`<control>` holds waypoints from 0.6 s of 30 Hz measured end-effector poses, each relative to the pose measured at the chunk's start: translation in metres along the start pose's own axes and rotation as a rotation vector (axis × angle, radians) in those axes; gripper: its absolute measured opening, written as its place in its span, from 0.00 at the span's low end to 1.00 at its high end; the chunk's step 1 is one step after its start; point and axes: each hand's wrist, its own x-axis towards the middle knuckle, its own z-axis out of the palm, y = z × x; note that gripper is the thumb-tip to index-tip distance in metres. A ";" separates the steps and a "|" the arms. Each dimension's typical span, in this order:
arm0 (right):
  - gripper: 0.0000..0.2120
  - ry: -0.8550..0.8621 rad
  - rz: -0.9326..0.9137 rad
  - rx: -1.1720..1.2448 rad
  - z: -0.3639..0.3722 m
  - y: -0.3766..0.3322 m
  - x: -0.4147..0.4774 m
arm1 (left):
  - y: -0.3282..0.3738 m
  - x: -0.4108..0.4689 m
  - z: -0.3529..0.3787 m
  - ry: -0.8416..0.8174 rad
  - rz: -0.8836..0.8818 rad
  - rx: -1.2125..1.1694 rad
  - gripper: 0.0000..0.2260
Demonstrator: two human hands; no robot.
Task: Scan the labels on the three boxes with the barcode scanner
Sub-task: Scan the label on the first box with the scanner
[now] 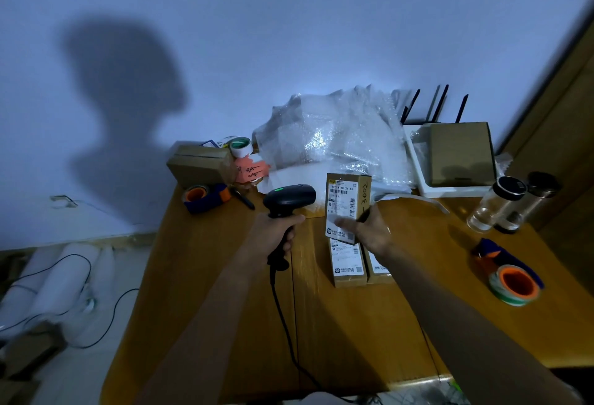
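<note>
I am gripping the scanner (289, 200) by its handle in my left hand (276, 237), fingers wrapped tight around the grip. Its head is pointing away from me, a green light glowing on top, and its cable (283, 318) is trailing back toward the near edge of the table (209, 292).

My right hand (369, 231) is holding one box (345, 208) raised and tilted up, label facing me, just right of the scanner head. Thumb is pressing across the lower label, the other fingers hidden behind the box (a handwritten number is running up its right side). The thumb is blurred.

The two other boxes are lying flat side by side mid-table, labels up: the second box (348, 264) directly below the held one, the third box (377, 268) touching its right side and partly covered by my right wrist.

Along the far edge: bubble wrap (328, 134) in a heap, a carton (199, 163) at the far left corner, a tape gun (205, 197) in front of it. Near the right edge: two jars (501, 205) and a tape roll (516, 285).
</note>
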 end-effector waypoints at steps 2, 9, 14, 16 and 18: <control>0.27 -0.010 0.010 -0.004 0.001 0.001 0.000 | -0.002 0.001 0.000 0.006 0.001 -0.023 0.11; 0.25 -0.053 0.160 -0.002 0.011 0.004 -0.004 | -0.012 0.001 -0.006 0.038 -0.035 -0.089 0.11; 0.26 -0.045 0.224 0.029 0.024 0.012 -0.004 | -0.023 0.000 -0.012 0.073 -0.101 -0.129 0.10; 0.37 -0.028 0.257 0.045 0.030 0.017 -0.001 | -0.027 0.000 -0.015 0.090 -0.126 -0.151 0.10; 0.39 -0.048 0.304 0.056 0.036 0.023 -0.002 | -0.032 0.000 -0.018 0.112 -0.156 -0.178 0.10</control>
